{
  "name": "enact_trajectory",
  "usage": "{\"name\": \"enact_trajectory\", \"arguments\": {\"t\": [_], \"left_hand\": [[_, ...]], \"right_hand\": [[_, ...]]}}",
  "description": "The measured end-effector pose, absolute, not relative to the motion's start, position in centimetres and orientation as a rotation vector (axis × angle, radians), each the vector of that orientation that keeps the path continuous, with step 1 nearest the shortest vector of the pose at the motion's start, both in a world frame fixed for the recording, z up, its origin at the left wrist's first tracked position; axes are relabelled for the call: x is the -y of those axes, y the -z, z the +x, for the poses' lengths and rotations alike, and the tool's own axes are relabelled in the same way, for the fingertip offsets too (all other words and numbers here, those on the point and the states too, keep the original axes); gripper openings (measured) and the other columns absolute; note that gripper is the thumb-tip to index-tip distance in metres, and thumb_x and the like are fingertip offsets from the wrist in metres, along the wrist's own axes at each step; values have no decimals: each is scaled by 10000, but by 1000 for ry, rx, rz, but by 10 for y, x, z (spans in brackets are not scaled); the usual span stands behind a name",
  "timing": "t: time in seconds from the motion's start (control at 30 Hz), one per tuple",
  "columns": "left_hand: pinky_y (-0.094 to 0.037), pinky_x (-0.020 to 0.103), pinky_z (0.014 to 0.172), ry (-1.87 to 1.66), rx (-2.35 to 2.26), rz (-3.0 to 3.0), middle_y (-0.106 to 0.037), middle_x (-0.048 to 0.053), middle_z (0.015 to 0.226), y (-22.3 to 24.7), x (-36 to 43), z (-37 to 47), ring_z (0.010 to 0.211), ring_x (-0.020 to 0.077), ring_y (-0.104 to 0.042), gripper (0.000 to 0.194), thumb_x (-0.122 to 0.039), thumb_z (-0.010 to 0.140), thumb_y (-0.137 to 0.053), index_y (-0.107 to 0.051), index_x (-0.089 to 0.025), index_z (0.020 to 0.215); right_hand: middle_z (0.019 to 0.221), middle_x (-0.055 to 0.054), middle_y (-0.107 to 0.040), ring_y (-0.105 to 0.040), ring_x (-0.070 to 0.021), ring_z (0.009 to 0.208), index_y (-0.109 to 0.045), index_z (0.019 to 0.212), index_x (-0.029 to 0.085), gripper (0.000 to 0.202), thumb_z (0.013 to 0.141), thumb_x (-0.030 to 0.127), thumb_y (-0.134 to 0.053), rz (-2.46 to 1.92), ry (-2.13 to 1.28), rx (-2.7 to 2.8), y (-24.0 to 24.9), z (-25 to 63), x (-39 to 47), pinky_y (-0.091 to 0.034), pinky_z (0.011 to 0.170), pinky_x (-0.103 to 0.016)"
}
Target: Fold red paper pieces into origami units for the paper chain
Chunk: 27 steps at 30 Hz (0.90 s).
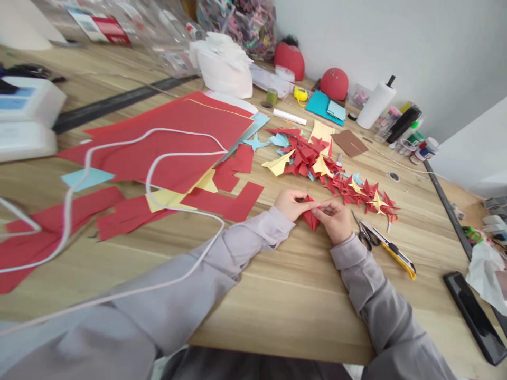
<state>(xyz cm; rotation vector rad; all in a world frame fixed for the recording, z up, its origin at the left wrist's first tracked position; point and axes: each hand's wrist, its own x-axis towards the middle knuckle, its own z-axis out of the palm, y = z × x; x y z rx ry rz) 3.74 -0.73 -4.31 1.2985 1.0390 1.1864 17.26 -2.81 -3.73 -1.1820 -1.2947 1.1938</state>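
A small piece of folded red paper (311, 220) is held between both my hands, just above the wooden table. My left hand (292, 204) pinches it from the left, fingers closed. From the right, my right hand (334, 220) grips it with thumb and forefinger, their tips meeting those of the left. Part of the paper is hidden behind the fingers. Right behind my hands lies a long pile of folded paper stars (304, 155), mostly red with some yellow and light blue. A yellow paper plane (278, 164) rests at the pile's left end.
Black scissors (366, 236) and a yellow utility knife (390, 248) lie beside my right wrist. Large red sheets (170, 142) and red offcuts (233, 202) cover the left side. A white cable (148, 179) crosses in front. A black phone (475, 316) sits at the right edge.
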Motion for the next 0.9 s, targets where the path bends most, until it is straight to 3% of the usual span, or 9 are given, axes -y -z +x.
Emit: {"name": "enact_trajectory", "arguments": {"t": [0.47, 0.67, 0.9], "left_hand": [[-450, 256, 597, -1117, -838, 859, -648, 31, 633, 39, 5, 37, 607, 139, -578, 316, -398, 535, -716, -681, -116, 673], [-459, 255, 593, -1273, -818, 752, -650, 11, 625, 43, 1, 37, 581, 120, -576, 273, -329, 494, -743, -672, -141, 679], [-470, 271, 608, -1298, -893, 802, -644, 6, 604, 41, 2, 38, 556, 115, -565, 294, -343, 475, -747, -666, -136, 667]], "right_hand": [[619, 12, -650, -577, -103, 548, -606, 673, 170, 237, 521, 275, -754, -1185, -1203, 1232, 35, 172, 27, -474, 564, -250], [534, 29, -612, -496, -78, 432, -592, 677, 170, 245, 554, 330, -731, -1217, -1208, 1190, 36, 174, 27, -394, 438, -216], [475, 44, -557, -440, -71, 400, -602, 669, 175, 253, 629, 417, -668, -1222, -1180, 1268, 36, 175, 27, -358, 412, -215]]}}
